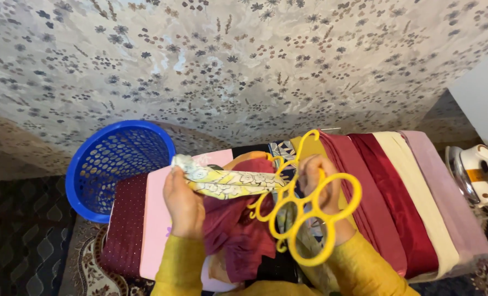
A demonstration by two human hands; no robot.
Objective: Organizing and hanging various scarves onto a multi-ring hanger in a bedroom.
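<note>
I see a floral-patterned wall (244, 60) filling the upper view; below it the bench (156, 219), padded in pink, carries a row of folded cloths (414, 192) in dark red, red, cream and mauve, laid side by side across its right half; a dotted maroon cloth (124, 219) hangs over its left edge. A round blue basket (99, 164) stands on the floor just beyond the bench's left corner; a white iron (479, 172) stands upright at the far right edge. Nearer me, a magenta scarf (238, 230) lies heaped between my forearms. My right hand (323, 183) is clamped on a yellow ring hanger (301, 208), fingers through its loops, tilting it above the heap; a yellow patterned scarf (227, 182) runs from one ring leftward to my left hand (181, 200), which is closed around its bunched end. The scarf stretches taut between the two hands; open room lies mostly left, over the basket.
</note>
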